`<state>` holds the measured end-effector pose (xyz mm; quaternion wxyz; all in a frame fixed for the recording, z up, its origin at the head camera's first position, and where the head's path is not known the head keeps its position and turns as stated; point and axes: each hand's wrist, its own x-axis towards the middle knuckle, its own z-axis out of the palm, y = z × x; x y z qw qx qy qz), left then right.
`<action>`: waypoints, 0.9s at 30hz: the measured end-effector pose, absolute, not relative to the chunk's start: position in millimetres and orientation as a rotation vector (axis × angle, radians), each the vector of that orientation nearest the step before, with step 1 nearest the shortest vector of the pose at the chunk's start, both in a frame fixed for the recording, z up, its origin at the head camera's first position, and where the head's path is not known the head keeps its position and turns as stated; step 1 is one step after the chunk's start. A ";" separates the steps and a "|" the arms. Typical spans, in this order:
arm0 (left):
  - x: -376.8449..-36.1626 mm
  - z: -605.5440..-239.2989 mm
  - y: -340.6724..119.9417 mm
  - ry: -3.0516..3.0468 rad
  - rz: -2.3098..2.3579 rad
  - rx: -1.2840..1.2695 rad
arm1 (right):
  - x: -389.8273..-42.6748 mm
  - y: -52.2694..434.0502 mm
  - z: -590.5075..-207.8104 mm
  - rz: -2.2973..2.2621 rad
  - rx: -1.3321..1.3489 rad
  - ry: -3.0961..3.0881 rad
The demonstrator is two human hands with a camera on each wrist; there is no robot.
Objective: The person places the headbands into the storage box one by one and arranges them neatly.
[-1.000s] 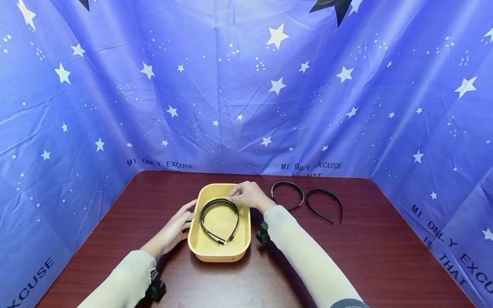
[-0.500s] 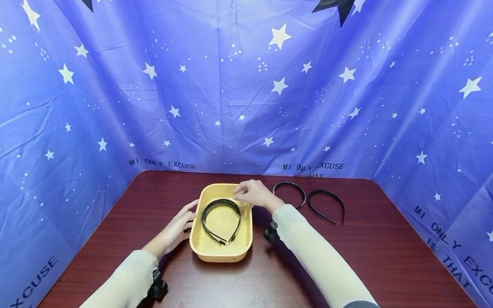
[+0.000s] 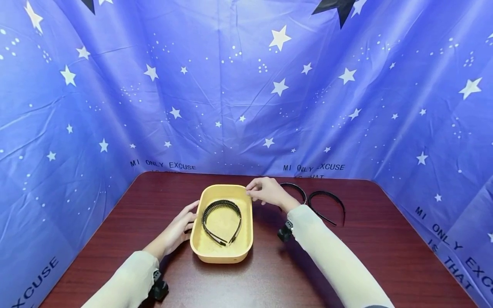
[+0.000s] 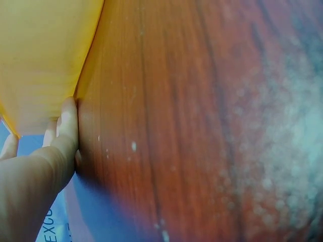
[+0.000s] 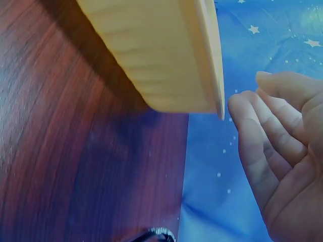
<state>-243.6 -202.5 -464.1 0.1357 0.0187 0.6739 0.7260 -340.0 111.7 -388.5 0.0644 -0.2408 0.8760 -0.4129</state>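
My left hand [image 3: 176,230] rests with extended fingers against the left wall of a yellow plastic bin [image 3: 221,255]. In the left wrist view, fingertips [image 4: 68,112] touch the bin's side. Inside the bin lie black toothed headbands [image 3: 221,203], overlapping so closely that I cannot tell how many. Just beyond the bin's far right rim is my right hand [image 3: 269,192], fingers loosely bent and holding nothing. The right wrist view has a small gap between that hand and the rim [image 5: 218,75]. A headband with a shiny band [image 3: 295,186] is partly hidden behind the right hand.
Farther right on the dark red wooden table [image 3: 369,256] lies a plain black headband [image 3: 326,193]. A blue star-patterned cloth [image 3: 215,94] hangs around the back and sides of the table. A glittery headband end [image 5: 163,233] enters the right wrist view's lower edge.
My right hand has moved right, from over the bin's interior to outside its far right rim, now covering part of the nearer table headband. The left hand stays at the bin.
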 end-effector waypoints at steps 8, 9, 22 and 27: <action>-242.9 -462.9 -201.9 1.949 2.102 0.059 | -340.9 132.3 -381.2 -1.267 -0.691 2.656; -242.8 -462.7 -201.8 1.950 2.103 0.057 | -341.2 135.2 -380.5 -1.265 -0.690 2.660; -242.4 -462.2 -201.9 1.956 2.100 0.047 | -353.7 188.9 -381.1 -1.161 -0.576 2.781; -242.7 -463.3 -201.8 1.954 2.102 0.047 | -354.4 215.2 -384.3 -1.177 -0.480 2.777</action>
